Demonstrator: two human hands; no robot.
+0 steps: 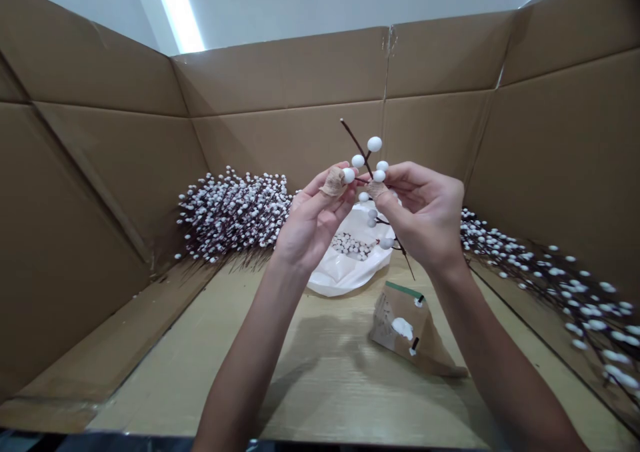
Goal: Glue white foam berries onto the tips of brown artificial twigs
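In front of me, a dark brown artificial twig [354, 137] with white berries on short side stems is held up, its bare end pointing up and left. My right hand [425, 205] is closed on the twig's middle; more berries and the lower end hang below the fingers. My left hand [313, 225] pinches a white berry [349, 175] on a side stem, close to the right fingertips. Tan tape covers both thumb tips. Behind the hands, a white plastic bag [333, 280] lies spread with loose white berries [353, 245] in it.
A brown folded cardboard piece [427, 349] with white blobs and a green edge stands on the table [320, 399]. Berry twigs are piled at back left [235, 212] and along the right [545, 282]. Cardboard walls [285, 79] enclose three sides.
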